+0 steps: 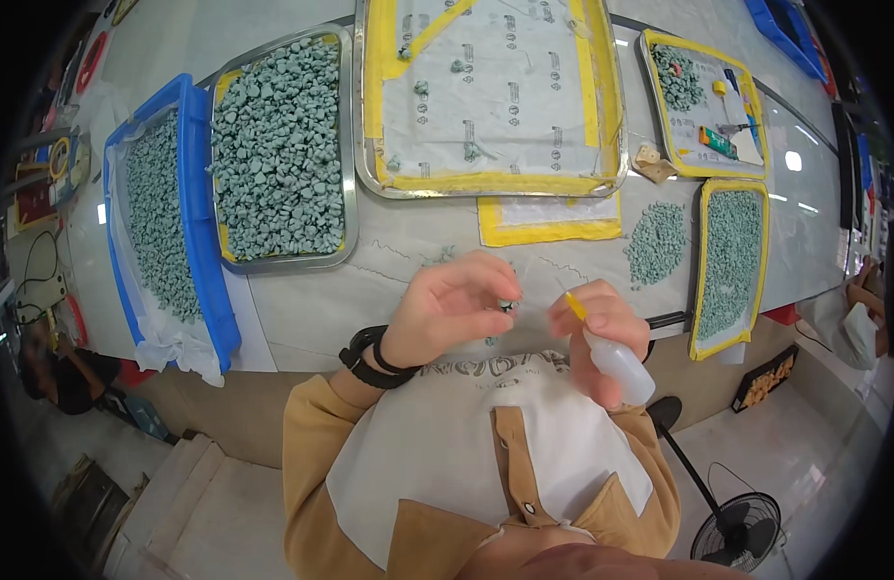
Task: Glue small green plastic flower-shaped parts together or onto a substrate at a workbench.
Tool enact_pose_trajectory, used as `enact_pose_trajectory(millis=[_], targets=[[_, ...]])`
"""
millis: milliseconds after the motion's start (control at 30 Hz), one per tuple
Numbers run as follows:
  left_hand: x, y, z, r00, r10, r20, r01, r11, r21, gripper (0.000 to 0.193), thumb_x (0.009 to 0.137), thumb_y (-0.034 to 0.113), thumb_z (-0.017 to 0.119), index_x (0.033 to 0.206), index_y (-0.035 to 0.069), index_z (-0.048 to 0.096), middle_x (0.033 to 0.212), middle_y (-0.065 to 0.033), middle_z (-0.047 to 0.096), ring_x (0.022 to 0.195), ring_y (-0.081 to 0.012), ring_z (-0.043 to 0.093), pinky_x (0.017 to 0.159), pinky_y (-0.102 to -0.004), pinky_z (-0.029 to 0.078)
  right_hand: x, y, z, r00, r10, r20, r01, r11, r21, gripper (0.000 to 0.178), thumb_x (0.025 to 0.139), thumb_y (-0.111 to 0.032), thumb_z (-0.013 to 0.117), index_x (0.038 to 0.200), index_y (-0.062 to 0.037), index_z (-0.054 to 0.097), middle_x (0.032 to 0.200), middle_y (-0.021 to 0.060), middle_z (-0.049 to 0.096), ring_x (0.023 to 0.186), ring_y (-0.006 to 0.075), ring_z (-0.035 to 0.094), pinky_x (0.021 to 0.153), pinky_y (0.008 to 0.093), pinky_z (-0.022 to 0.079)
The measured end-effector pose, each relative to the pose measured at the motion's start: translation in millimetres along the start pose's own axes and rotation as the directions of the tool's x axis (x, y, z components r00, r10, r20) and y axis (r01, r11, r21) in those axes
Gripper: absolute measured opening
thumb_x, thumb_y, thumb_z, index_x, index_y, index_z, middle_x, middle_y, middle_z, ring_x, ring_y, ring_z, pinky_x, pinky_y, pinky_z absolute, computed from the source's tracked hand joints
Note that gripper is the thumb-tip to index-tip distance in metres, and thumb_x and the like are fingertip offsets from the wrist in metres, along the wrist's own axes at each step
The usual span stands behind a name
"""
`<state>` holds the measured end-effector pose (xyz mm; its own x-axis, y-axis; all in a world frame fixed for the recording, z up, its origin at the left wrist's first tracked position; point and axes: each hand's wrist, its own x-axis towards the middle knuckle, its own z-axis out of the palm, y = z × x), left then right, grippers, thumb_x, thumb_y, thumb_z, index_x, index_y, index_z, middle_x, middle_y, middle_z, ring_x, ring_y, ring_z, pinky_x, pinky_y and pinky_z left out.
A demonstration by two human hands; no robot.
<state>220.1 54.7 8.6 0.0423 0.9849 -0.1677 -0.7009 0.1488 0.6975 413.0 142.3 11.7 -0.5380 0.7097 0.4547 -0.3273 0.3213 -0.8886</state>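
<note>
My left hand (447, 304), with dark bands at its wrist, is raised at the near edge of the table. Its thumb and fingers pinch a small green stone (508, 305), partly hidden by the fingertips. Across from it, my right hand (602, 319) is wrapped round a white squeeze bottle (623, 375) with a yellow nozzle. The nozzle tips up and to the left, toward the stone but apart from it. Beyond the hands, a few loose green stones (437, 255) lie on the grey table (389, 227).
At left stand a blue tray (203, 184) and a metal tray (350, 184), both full of green stones. A large paper-lined tray (613, 145) is ahead. To the right are a stone pile (657, 244), a yellow-edged tray (698, 309) and a tray with tools (756, 145). A black fan (737, 532) is below right.
</note>
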Motion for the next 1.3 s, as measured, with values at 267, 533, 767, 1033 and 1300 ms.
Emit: enact_pose_trajectory(millis=[267,533,767,1033,1300], targets=[[0,-1,0,0.991,-0.069,-0.112,0.075,0.996,0.047,0.031,0.088,-0.007,0.057,0.119,-0.006,0.059,0.122,-0.018,0.055,0.107,-0.0227,0.061,0.092,-0.0351,0.054,10,-6,1,0.967,0.253,0.011,-0.253,0.959,0.125,0.049,0.094,-0.045,0.054,0.105,0.0017,0.06,0.081,0.0179,0.069,0.095,0.038,0.067,0.075,0.0449,0.058],[1,-2,0,0.994,0.014,-0.107,0.002,0.989,0.15,0.03,0.089,-0.009,0.054,0.119,-0.009,0.057,0.118,-0.0153,0.056,0.104,-0.022,0.063,0.09,-0.034,0.056,25,-6,2,0.991,0.094,0.099,-0.08,0.987,-0.138,0.036,0.094,-0.034,0.054,0.09,0.0001,0.065,0.08,0.012,0.07,0.096,0.036,0.068,0.072,0.0401,0.058],[0,-1,1,0.996,0.047,-0.075,-0.03,0.977,0.211,0.029,0.089,-0.01,0.055,0.118,-0.009,0.057,0.116,-0.0148,0.057,0.103,-0.021,0.063,0.09,-0.0327,0.056,25,-7,2,0.985,0.113,0.13,-0.089,0.98,-0.18,0.032,0.094,-0.031,0.054,0.09,-0.0014,0.065,0.081,0.0112,0.07,0.092,0.032,0.07,0.066,0.0353,0.057],[0,-4,-2,0.993,0.097,-0.066,-0.073,0.952,0.299,0.03,0.088,-0.013,0.054,0.117,-0.008,0.059,0.116,-0.0155,0.058,0.103,-0.0209,0.063,0.088,-0.031,0.055,26,-8,2,0.98,0.141,0.137,-0.113,0.974,-0.195,0.031,0.091,-0.031,0.057,0.09,-0.0007,0.065,0.085,0.0138,0.071,0.088,0.0308,0.07,0.065,0.0349,0.056],[0,-2,1,0.991,0.082,-0.102,-0.059,0.976,0.211,0.03,0.088,-0.013,0.053,0.116,-0.009,0.058,0.116,-0.016,0.057,0.103,-0.0233,0.064,0.09,-0.0333,0.056,23,-7,1,0.983,0.147,0.113,-0.131,0.982,-0.138,0.029,0.09,-0.028,0.057,0.089,-0.0002,0.065,0.086,0.0152,0.07,0.087,0.0322,0.07,0.064,0.0354,0.056]])
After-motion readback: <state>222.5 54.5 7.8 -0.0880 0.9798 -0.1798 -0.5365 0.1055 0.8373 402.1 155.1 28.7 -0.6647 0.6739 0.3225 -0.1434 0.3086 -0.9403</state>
